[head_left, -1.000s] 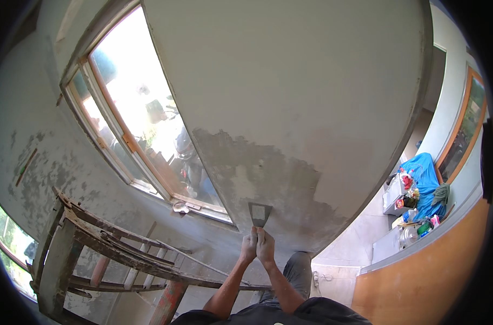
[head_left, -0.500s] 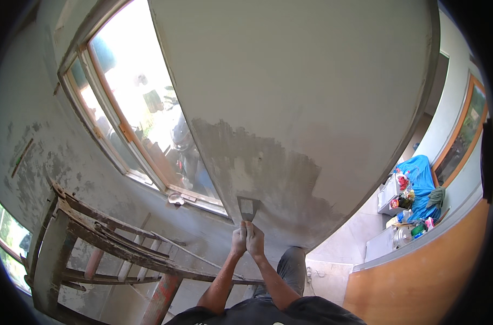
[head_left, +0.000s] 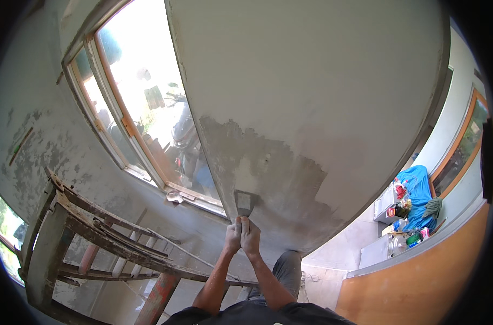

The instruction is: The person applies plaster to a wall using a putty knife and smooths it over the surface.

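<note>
Both of my hands are together on a wide-bladed scraper (head_left: 246,202), its blade up against the pale wall (head_left: 317,70). My left hand (head_left: 233,236) and my right hand (head_left: 251,236) are closed side by side around its handle, which they mostly hide. Whitish dust covers the fingers. Above the blade spreads a darker, ragged-edged patch (head_left: 257,149) where the pale coat is gone. The blade is close to the wall's left edge, beside the window.
A worn ladder-like frame (head_left: 116,244) stands at lower left, near my left arm. The window (head_left: 149,103) has a sill (head_left: 203,203) with a small whitish object (head_left: 174,197). Boxes, bottles and a blue sheet (head_left: 417,184) lie right; an orange-brown panel (head_left: 398,287) curves below.
The scraper and both hands have shifted slightly up and left along the wall, still gripping. The whole view has turned a little, so the wall sits further right.
</note>
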`<control>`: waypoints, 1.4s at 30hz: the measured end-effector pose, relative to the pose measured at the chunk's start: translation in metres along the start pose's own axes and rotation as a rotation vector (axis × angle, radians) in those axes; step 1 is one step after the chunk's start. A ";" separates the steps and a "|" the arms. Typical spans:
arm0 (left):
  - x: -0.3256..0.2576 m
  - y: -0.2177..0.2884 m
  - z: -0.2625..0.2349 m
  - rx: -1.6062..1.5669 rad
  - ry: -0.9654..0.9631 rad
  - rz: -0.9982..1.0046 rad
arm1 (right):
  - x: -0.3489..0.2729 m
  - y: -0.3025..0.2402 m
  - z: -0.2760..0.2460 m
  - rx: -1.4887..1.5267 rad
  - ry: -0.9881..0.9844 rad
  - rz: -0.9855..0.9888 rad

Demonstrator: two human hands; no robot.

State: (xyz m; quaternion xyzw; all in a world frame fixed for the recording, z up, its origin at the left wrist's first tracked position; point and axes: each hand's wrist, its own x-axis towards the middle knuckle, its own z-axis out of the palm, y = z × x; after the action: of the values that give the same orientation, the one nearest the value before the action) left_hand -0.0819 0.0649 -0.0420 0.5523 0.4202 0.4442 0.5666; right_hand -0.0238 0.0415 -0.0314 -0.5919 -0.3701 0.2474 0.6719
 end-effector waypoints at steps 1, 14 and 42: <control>0.005 0.009 -0.007 0.012 -0.015 0.029 | 0.002 -0.018 0.004 0.039 -0.017 -0.024; 0.003 0.000 -0.017 0.019 -0.030 -0.049 | -0.002 -0.008 0.013 0.014 -0.039 0.057; -0.032 -0.041 -0.016 -0.126 -0.157 -0.346 | -0.024 0.036 -0.033 -0.172 -0.333 0.224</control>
State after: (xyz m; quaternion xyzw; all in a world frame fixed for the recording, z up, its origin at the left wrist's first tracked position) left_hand -0.1040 0.0385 -0.0844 0.4681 0.4347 0.3211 0.6992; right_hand -0.0087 0.0089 -0.0729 -0.6352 -0.4277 0.3827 0.5169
